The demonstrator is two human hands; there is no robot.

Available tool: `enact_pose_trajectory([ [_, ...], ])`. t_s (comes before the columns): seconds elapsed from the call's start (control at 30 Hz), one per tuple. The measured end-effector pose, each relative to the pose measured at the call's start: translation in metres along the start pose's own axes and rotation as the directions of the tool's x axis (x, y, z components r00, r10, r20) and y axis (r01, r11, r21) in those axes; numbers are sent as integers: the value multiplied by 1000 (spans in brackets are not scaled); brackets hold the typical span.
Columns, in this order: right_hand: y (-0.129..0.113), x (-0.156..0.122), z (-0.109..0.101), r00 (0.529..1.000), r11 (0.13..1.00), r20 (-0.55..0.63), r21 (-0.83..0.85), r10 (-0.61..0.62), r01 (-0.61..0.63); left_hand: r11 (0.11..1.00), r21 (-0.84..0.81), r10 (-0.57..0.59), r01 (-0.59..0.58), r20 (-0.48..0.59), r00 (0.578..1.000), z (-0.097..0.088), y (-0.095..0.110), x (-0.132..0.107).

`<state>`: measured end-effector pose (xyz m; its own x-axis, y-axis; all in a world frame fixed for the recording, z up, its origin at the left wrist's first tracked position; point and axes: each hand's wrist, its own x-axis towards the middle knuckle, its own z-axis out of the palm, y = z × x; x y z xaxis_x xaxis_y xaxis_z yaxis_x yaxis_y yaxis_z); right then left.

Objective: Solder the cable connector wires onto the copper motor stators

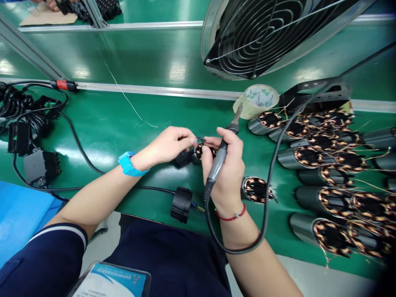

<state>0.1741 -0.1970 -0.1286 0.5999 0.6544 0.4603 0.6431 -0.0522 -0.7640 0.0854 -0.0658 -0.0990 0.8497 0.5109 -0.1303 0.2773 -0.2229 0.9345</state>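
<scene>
My right hand is wrapped round a soldering iron, whose tip points up and away towards the tape roll. My left hand pinches a thin dark wire between thumb and forefinger, and the fingertips of my right hand come close to it. Just under the fingers sits a copper-wound motor stator, partly hidden by both hands. A black part lies against its left side. Nearer me rests a black round end cap with a cable and coloured wires. Another stator lies right of my right wrist.
Several stators fill the right side. Behind them stands a fan, with a clear tape roll below it. Coiled black cables and a grey box occupy the left. The iron's cord loops over my right forearm.
</scene>
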Motion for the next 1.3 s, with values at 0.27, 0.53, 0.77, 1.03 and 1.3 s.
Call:
enact_pose_trajectory([
  [0.27, 2, -4, -1, 993, 992, -5, 50, -120, 120, 979, 206, 103, -9, -454, 885, -74, -25, 19],
  [0.53, 3, -3, -2, 984, 984, 13, 35, -177, 176, 661, 675, -160, 328, -300, 940, -138, -50, -5],
  [0.77, 2, -3, -1, 976, 976, 16, 2, -217, 217, 733, 637, -5, 239, -347, 938, -144, -60, 3],
  [1.03, -60, -10, -58, 903, 812, 365, -442, -226, 382, 905, 406, 162, -122, -65, 985, -71, 18, -20],
  [1.3, 3, -33, -133, 925, 779, 380, -574, -20, 253, 716, 517, 141, -470, 552, 822, 12, 39, -51],
])
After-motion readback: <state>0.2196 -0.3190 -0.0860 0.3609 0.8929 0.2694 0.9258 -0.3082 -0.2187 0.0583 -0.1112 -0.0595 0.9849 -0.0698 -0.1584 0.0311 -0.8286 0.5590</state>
